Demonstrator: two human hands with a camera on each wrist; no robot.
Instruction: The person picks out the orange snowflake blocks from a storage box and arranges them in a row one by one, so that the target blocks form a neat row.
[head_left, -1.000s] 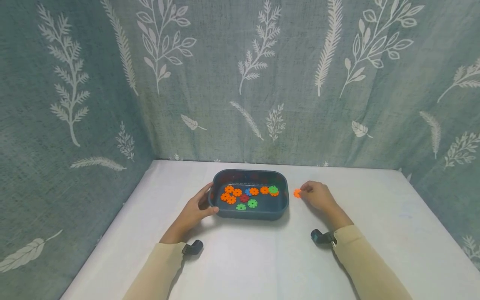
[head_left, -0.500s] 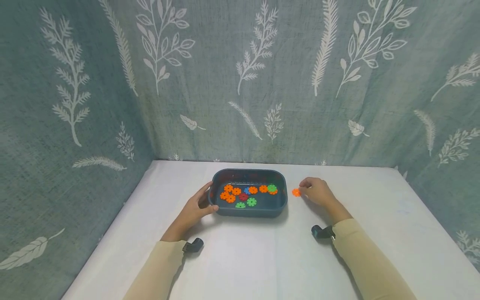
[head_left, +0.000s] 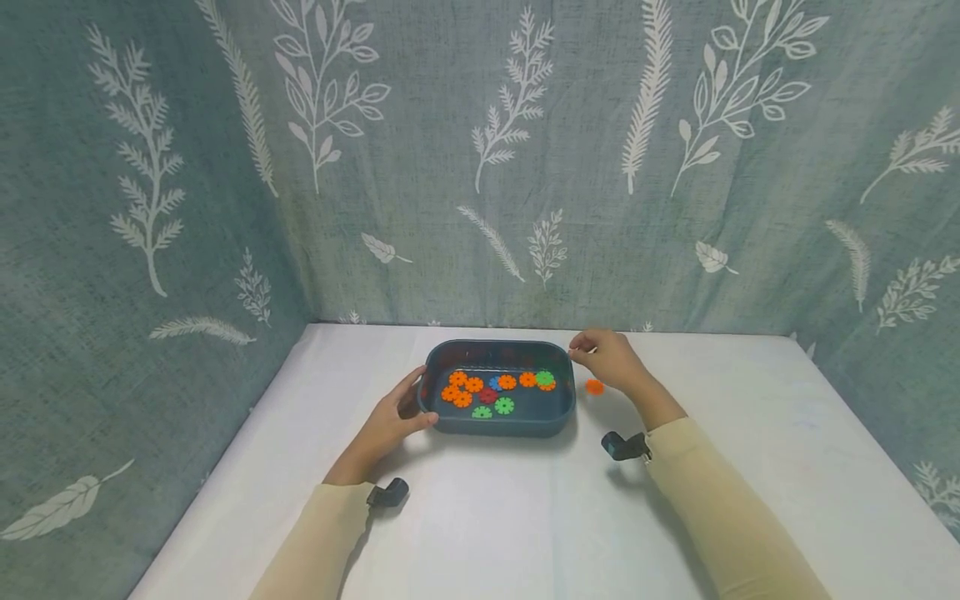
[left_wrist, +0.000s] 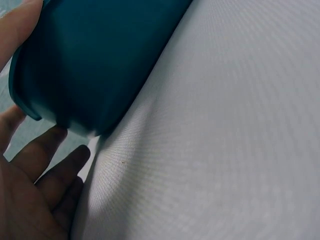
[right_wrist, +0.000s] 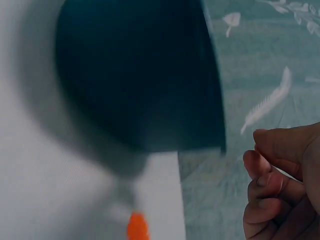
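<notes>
Orange disc (head_left: 595,387) lies just right of the bin (head_left: 495,427), apart from it. Probably light, stiff, slick plastic; you'd best pinch opposite edges. Your right hand (head_left: 613,360) is by the bin's far right corner, thumb and forefinger nearly together; cannot tell if anything is pinched. Your left hand (head_left: 390,423) grips the bin's left end.
</notes>
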